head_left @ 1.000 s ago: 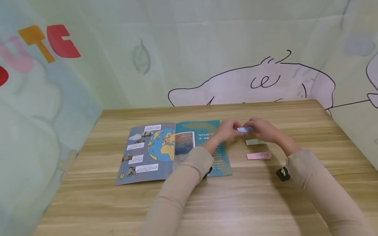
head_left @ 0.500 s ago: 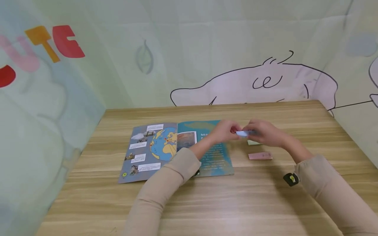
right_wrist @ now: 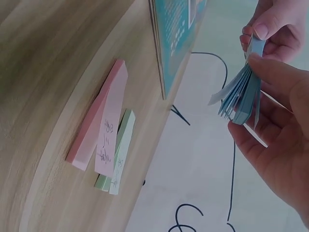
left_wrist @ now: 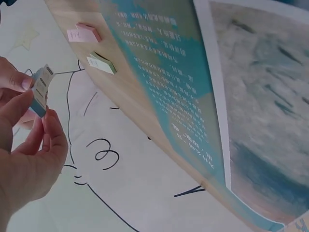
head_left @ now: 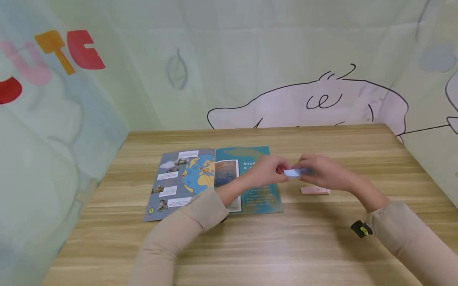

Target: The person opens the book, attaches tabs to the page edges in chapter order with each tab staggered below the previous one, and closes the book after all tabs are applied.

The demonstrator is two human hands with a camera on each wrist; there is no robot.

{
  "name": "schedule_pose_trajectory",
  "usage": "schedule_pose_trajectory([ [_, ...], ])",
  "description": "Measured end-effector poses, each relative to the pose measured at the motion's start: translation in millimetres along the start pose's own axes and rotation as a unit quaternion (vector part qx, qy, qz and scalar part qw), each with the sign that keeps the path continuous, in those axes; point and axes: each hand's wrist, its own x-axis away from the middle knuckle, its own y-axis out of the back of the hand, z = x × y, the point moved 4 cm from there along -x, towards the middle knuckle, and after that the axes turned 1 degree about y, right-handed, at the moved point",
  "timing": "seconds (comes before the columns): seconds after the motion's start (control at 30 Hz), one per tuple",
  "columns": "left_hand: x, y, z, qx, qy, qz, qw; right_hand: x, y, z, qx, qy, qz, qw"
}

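Observation:
A small blue sticky-note pad point(head_left: 295, 172) is held in the air between both hands, just right of the open picture book point(head_left: 200, 178). My left hand point(head_left: 277, 169) pinches its left end, and my right hand point(head_left: 310, 171) grips the other end. In the right wrist view the blue pad's point(right_wrist: 241, 92) sheets fan apart under my right thumb point(right_wrist: 270, 67). In the left wrist view my left fingers point(left_wrist: 48, 135) curl beside the blue pad point(left_wrist: 41, 91). A pink pad point(right_wrist: 104, 128) and a green pad point(right_wrist: 118, 154) lie on the table below.
The wooden table point(head_left: 286, 246) is enclosed by printed cloth walls point(head_left: 250, 71) at the back and sides. The pink pad point(head_left: 315, 191) lies right of the book; my right hand hides the green one in the head view. A black wrist strap point(head_left: 361, 229) hangs under my right sleeve.
Both hands have drawn the blue pad slightly nearer to me, and they now cover the green pad in the head view. The book and the pads on the table have not moved.

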Motion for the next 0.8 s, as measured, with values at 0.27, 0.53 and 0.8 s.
schedule_pose_trajectory([
  [0.27, 23.3, -4.2, -7.4, -0.002, -0.018, -0.004, 0.9998, 5, -4, 18, -0.022, 0.036, -0.002, 0.999],
  [0.53, 45.5, -11.7, -16.6, -0.011, -0.033, -0.02, 0.9992, 13, -12, 35, -0.028, 0.033, -0.007, 0.999],
  [0.8, 59.9, -16.2, -22.1, -0.029, -0.034, -0.03, 0.9985, 21, -22, 44, -0.037, 0.035, -0.026, 0.998],
])
